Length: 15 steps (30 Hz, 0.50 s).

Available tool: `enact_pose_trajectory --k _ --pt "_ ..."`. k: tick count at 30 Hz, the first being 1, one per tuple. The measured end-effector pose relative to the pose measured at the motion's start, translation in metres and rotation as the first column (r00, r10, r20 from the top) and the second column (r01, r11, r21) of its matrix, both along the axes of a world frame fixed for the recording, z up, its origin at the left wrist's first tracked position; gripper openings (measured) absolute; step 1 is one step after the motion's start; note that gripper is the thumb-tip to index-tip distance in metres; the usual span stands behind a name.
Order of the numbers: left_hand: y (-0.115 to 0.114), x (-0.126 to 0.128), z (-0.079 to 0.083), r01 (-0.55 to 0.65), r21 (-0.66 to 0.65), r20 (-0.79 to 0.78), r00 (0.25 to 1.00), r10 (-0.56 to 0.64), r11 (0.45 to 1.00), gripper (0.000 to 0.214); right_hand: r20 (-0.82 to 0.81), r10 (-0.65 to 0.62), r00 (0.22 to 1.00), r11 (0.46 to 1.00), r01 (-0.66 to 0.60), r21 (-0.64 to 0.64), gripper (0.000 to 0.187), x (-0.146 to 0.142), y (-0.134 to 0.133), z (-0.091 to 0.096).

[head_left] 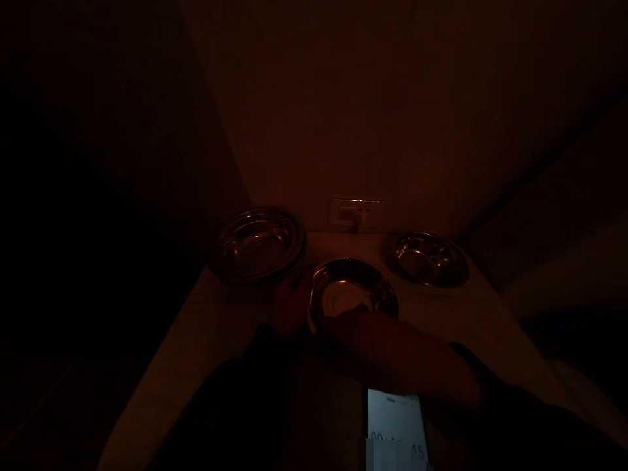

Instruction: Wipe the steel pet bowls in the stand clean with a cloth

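In dim light, a round, shiny steel dish [343,294] is between my hands near the middle of the table. My left hand [289,306] is at its left side, with the fingers closed against the rim; darkness blurs their outline. From the right, my right hand [367,333] reaches across the near rim, fingers closed on it, covering that part of the dish. Whether a small cloth or anything else is under the right fingers, I cannot tell.
Larger round steel dishes [260,247], seemingly stacked, stand at the back left. A steel plate with compartments [432,260] lies at the back right. A lit phone [396,418] showing a timer lies below my right forearm. Behind the table, a wall socket [356,212] holds a plug.
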<state>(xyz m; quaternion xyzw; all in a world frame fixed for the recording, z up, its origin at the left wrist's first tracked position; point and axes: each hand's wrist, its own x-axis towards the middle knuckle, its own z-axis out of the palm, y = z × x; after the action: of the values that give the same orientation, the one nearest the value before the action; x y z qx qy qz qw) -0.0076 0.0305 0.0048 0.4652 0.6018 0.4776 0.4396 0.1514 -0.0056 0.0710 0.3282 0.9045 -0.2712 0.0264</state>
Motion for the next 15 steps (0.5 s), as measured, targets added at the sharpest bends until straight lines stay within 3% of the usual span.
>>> enact_pose_trajectory --k 3,8,15 --pt "0.000 -0.003 0.003 0.012 -0.003 -0.005 1.000 -0.012 1.000 0.031 -0.005 0.018 1.000 1.000 -0.018 0.013 0.029 0.003 -0.001 0.000" --pt "-0.001 -0.004 0.003 0.020 -0.024 0.016 1.000 -0.019 1.000 0.033 0.118 0.067 0.991 0.998 -0.068 0.004 0.020 0.025 0.004 0.008" --pt "-0.001 -0.001 0.002 -0.016 -0.045 0.045 0.999 0.018 0.999 0.036 0.122 0.050 0.991 0.987 -0.068 0.147 0.023 0.021 0.004 -0.001"
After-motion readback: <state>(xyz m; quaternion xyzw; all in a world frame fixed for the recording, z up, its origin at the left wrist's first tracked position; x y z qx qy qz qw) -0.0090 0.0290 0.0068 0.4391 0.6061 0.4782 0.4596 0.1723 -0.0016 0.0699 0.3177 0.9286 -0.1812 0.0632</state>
